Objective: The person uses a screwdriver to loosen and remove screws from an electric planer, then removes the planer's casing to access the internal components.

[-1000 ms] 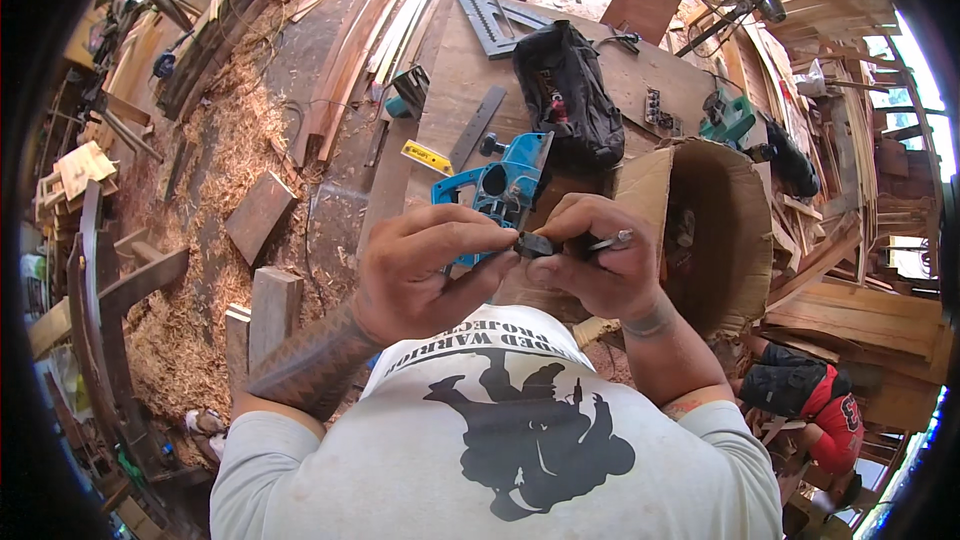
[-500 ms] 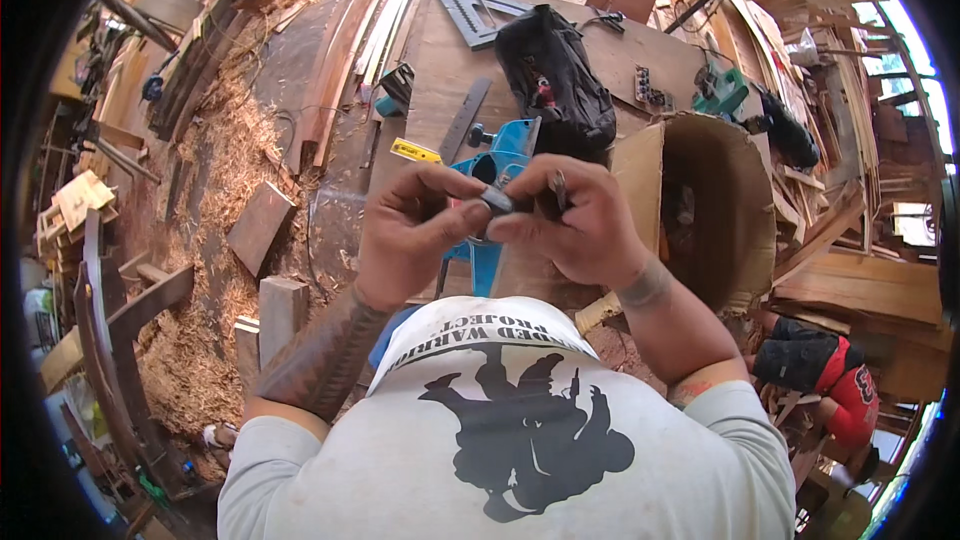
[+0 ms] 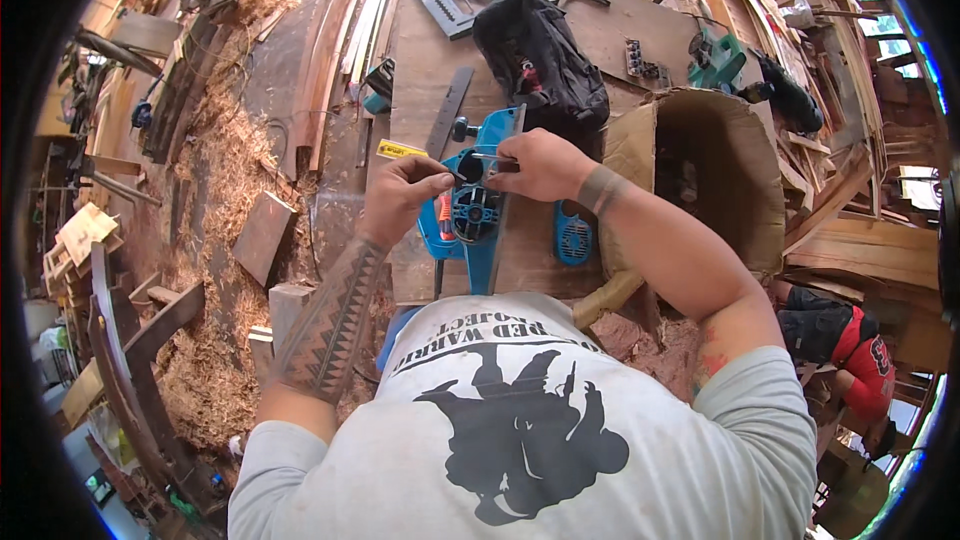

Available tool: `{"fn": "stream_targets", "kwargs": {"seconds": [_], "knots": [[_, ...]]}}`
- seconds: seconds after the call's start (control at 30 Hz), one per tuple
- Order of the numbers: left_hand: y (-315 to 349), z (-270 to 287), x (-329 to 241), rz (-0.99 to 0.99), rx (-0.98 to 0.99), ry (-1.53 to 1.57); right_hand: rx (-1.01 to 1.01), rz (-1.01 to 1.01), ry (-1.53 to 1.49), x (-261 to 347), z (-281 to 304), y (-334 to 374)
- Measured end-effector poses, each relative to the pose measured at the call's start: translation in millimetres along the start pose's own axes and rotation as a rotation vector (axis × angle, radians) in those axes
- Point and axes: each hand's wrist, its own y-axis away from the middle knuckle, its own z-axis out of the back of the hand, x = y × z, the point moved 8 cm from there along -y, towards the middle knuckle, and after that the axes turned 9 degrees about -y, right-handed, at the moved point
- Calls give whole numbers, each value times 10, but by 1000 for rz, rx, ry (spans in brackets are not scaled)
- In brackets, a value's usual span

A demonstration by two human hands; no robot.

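On the wooden board in front of me lies a blue power tool, seemingly an electric planer (image 3: 481, 258), with its black inner housing and a round opening exposed. At the opening's left edge, my left hand (image 3: 398, 198) is closed in a pinch; what it holds, if anything, is too small to make out. My right hand (image 3: 546, 164) grips a thin metal rod (image 3: 487, 156) that points left across the opening. To the right of the tool rests a loose blue vented cover (image 3: 573, 236). A black knob sits near the tool's far end.
An open cardboard box (image 3: 632, 145) stands at right. Beyond the tool are a black bag (image 3: 545, 55), a metal square (image 3: 440, 5), a dark flat bar (image 3: 450, 112) and a yellow level (image 3: 402, 149). A green power tool (image 3: 714, 62) is farther right; a person in red (image 3: 866, 375) crouches there.
My hands have parted and lowered to the blue tool from above it, where they held a small grey piece together. The rod now lies across the opening, and the vented cover has come into view.
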Motion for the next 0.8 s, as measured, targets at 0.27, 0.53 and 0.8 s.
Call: {"fn": "stream_targets", "kwargs": {"seconds": [0.27,0.53,0.8], "knots": [[-262,-105,392,64,136,-78,119,-56,45,-61,-254,-78],[-286,-99,457,173,160,-130,40,9,-23,-137,-187,-39],[-438,-229,404,29,179,-87,-6,15,-23,-158,-112,-102]]}}
